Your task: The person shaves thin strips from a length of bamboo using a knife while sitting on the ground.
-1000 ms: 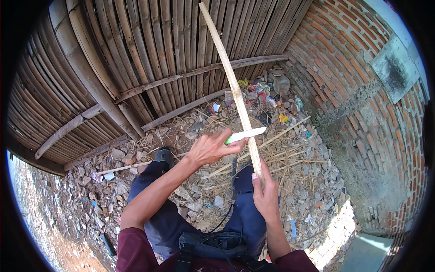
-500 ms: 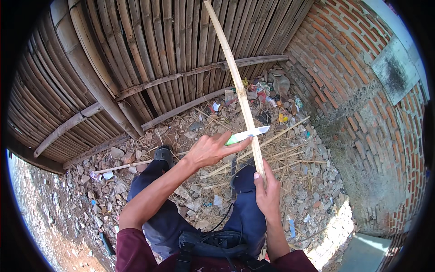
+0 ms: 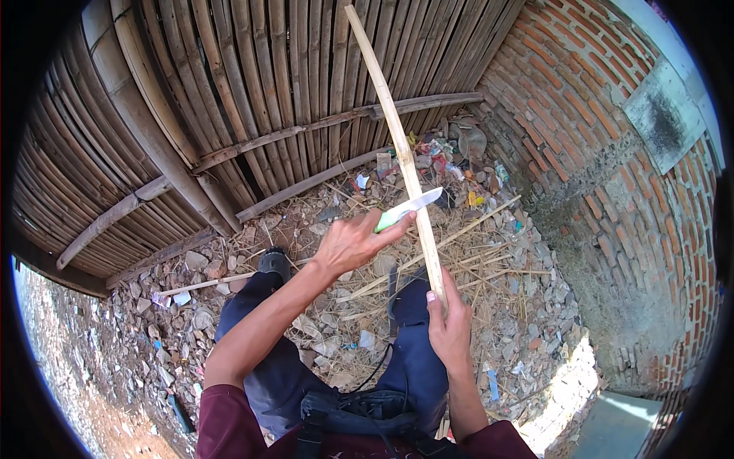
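My left hand (image 3: 350,243) is closed round the green handle of a knife (image 3: 413,208). The pale blade lies across a long bamboo strip (image 3: 402,149), and the tip sticks out past its right edge. My left fingertips are close to the strip's left edge. My right hand (image 3: 450,321) grips the near end of the strip, thumb on top. From there the strip slants up and away to the left, its far end in front of the bamboo wall. A darker node marks it about midway.
A wall of bamboo slats (image 3: 306,69) stands ahead, and a brick wall (image 3: 604,191) rises on the right. Stones, dry shavings (image 3: 466,264) and litter (image 3: 440,157) cover the ground. Loose thin sticks (image 3: 206,284) lie near my shoes (image 3: 274,262).
My left hand and the knife have moved slightly up along the bamboo strip, away from my right hand. The blade is tilted more upward. My right hand has barely moved.
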`<state>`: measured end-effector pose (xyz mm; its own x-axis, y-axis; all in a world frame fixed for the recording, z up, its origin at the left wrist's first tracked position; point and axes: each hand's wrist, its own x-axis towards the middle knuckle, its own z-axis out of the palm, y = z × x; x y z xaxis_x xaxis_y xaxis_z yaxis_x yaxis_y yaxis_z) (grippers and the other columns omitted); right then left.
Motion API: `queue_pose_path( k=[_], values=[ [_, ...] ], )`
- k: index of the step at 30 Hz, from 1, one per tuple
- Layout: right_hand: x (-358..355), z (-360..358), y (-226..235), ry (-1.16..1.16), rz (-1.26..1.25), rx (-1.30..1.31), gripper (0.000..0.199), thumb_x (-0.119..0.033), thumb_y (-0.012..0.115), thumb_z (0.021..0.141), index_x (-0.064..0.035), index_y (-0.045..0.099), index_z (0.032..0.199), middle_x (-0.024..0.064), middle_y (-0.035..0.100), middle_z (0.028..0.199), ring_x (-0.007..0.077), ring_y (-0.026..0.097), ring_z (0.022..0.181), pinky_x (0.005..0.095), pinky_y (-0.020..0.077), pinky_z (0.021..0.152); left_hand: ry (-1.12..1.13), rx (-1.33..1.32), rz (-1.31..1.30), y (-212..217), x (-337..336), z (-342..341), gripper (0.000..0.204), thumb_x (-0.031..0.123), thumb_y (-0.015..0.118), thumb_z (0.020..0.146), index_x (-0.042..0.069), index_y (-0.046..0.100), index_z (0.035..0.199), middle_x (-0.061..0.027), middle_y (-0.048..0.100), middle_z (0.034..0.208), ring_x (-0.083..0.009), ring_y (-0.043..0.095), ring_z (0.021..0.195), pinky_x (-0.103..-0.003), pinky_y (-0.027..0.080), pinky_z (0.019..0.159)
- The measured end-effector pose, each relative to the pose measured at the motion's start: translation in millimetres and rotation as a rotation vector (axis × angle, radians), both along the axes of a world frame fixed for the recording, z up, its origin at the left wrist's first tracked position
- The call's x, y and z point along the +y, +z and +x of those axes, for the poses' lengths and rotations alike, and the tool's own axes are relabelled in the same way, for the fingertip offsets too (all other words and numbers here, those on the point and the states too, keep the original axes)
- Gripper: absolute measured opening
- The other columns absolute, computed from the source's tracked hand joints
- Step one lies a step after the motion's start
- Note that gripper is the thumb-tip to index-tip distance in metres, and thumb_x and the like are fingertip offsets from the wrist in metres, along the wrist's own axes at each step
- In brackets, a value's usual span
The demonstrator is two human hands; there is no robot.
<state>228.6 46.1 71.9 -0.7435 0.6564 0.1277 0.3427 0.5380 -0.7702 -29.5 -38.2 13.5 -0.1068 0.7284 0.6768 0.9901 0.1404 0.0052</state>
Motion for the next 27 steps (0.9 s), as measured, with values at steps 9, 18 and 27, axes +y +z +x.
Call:
queue_pose_path(
  k=[9, 18, 27],
  values=[
    [2.2, 8.1, 3.6, 0.079, -0.010, -0.008, 0.047, -0.007, 0.059, 0.104, -0.0015, 0.055, 0.151, 0.0290, 0.072, 0.119, 0.0405, 0.077, 0.099, 0.0414, 0.0575, 0.083, 0.049, -0.109, 0.167, 25.7, -29.0, -31.5, 0.070, 0.003, 0.072, 0.082, 0.026, 0.062, 0.148, -0.0062, 0.056, 0.077, -0.0256, 0.061, 0.054, -0.041, 0.048, 0.044],
    [3.7, 5.7, -2.0, 0.086, -0.012, 0.074, 0.046, -0.009, 0.058, 0.104, -0.0006, 0.055, 0.150, 0.0286, 0.072, 0.119, 0.0385, 0.077, 0.099, 0.0413, 0.0570, 0.084, -0.259, -0.072, -0.101, 13.2, -26.9, 27.0, 0.077, 0.010, 0.071, 0.082, 0.034, 0.052, 0.153, -0.0025, 0.054, 0.079, -0.0207, 0.061, 0.052, -0.037, 0.049, 0.042],
    [4.3, 4.1, -3.7, 0.045, 0.001, 0.049, 0.047, -0.010, 0.059, 0.105, 0.0003, 0.054, 0.151, 0.0300, 0.072, 0.109, 0.0383, 0.076, 0.086, 0.0409, 0.0566, 0.078, -0.188, 0.022, -0.068, 9.5, -14.9, 22.2, 0.063, 0.016, 0.070, 0.088, 0.037, 0.055, 0.145, -0.0009, 0.052, 0.076, -0.0171, 0.061, 0.051, -0.035, 0.044, 0.037]
  ],
)
